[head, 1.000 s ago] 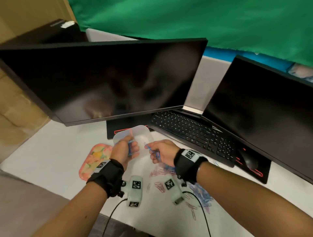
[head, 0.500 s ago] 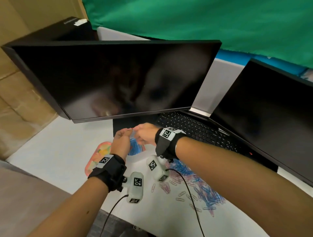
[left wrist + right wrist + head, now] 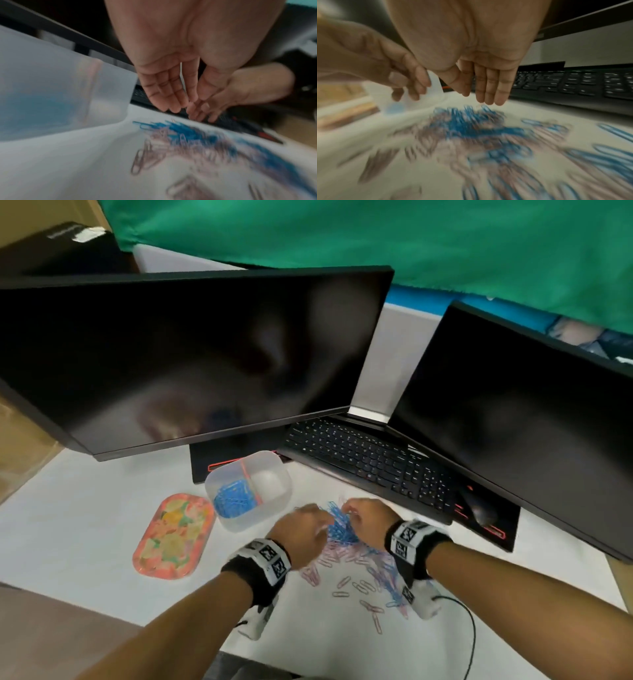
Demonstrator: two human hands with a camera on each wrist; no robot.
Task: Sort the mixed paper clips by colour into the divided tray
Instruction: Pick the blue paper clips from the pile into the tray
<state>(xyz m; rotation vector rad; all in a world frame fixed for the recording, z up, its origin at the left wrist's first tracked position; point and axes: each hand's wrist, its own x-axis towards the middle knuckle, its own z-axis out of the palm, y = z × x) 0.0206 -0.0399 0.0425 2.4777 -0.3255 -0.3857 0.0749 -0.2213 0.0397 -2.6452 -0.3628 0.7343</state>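
A clear divided tray (image 3: pixel 279 474) with an orange divider stands on the white table; blue clips (image 3: pixel 233 501) fill its left compartment, and the right one looks bare. To its right lies a mixed pile of blue and pink paper clips (image 3: pixel 346 546). My left hand (image 3: pixel 305 529) and right hand (image 3: pixel 363 513) hover over the pile's far end, facing each other. In the wrist views my left hand (image 3: pixel 173 100) and right hand (image 3: pixel 477 97) have straight fingers, just above the pile (image 3: pixel 188 135) (image 3: pixel 471 124), holding nothing. Both wrist views are blurred.
A flowery oval tray (image 3: pixel 173 535) lies left of the divided tray. A black keyboard (image 3: pixel 370 463) and mouse (image 3: pixel 479 505) sit just behind the pile, under two dark monitors (image 3: pixel 191 354). Loose pink clips (image 3: pixel 359 587) are scattered toward the table's front edge.
Both hands have moved from over the divided tray down and right to the clip pile. The blue clips they held there are gone from the fingers, which are now straight.
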